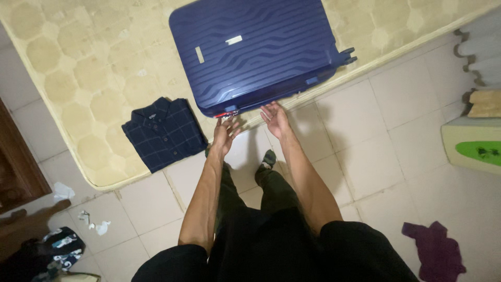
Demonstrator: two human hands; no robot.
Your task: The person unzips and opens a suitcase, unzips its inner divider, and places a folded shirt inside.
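**A:** Where does the suitcase sit?

**B:** The dark blue hard-shell suitcase with wavy ribs (255, 49) lies flat and closed on the pale yellow mattress with a hexagon pattern (88, 78), at its near edge, one corner hanging slightly past it toward the white tiled floor (396, 136). Its small black wheels (348, 55) stick out on the right side.

**A:** And the hands?

**B:** Both are open and hold nothing. The left hand (225, 134) has its fingers spread right at the near edge of the case, close to a small red part there; I can't tell whether it touches. The right hand (275, 118) is just beside it, palm turned inward, fingertips at the same edge.

**A:** How would the case handle?

**B:** I'd judge the shell stiff and smooth, rather slippery on the flat faces, so the edges, the seam line or a handle give better purchase. Its weight can't be read from here.

**A:** Anything else nearby?

**B:** A folded navy checked shirt (164, 133) lies on the mattress, left of the case. A crumpled purple cloth (437, 250) lies on the floor, near right.
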